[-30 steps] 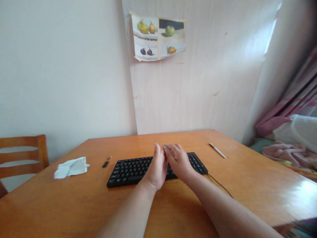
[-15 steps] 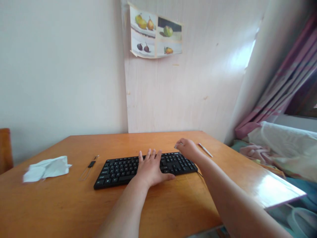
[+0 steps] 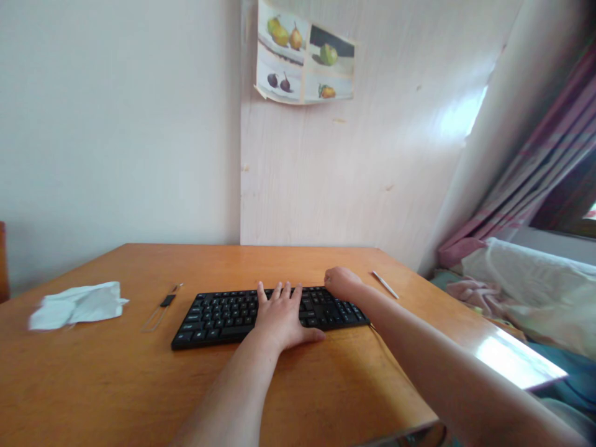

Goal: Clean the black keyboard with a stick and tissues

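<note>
A black keyboard (image 3: 214, 318) lies on the wooden table in front of me. My left hand (image 3: 280, 315) rests flat across its middle, fingers spread and thumb out to the right, covering some keys. Over the far edge of the number-pad side is my right hand (image 3: 343, 284), its fingers curled closed. Whatever those fingers hold, if anything, is hidden behind the hand. A thin wire loop with a black grip (image 3: 167, 300) lies left of the keyboard. Further left is a crumpled white tissue (image 3: 79, 305).
A white pen-like stick (image 3: 385, 285) lies on the table (image 3: 321, 397) to the right of my right hand. The keyboard's cable (image 3: 378, 334) runs under my right forearm. Painted fruit pictures (image 3: 305, 56) hang on the wall behind; bedding (image 3: 526, 292) lies at the right.
My right hand has curled further and turned, hiding the small pale thing seen at its fingertips before. My left hand stays spread on the keyboard. The view has shifted slightly.
</note>
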`<action>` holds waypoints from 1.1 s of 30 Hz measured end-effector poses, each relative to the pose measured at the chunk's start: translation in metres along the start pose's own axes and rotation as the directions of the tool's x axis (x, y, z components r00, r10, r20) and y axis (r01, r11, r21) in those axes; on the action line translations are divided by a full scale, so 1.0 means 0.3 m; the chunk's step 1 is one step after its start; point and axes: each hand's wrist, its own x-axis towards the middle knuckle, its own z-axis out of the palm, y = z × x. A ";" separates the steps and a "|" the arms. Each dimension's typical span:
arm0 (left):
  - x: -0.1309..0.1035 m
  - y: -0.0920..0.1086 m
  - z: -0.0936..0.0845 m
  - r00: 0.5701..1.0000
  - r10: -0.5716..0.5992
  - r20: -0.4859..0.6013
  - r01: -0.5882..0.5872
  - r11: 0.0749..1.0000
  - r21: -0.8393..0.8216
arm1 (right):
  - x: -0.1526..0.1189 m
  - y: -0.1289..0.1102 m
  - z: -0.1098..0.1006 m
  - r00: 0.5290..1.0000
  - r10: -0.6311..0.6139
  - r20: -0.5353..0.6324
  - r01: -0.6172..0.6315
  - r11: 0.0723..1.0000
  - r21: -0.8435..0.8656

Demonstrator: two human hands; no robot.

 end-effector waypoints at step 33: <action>0.007 0.002 0.016 0.999 -0.020 0.033 0.021 0.999 -0.037 | -0.350 0.046 0.005 0.981 -0.192 -0.019 0.190 0.978 -0.081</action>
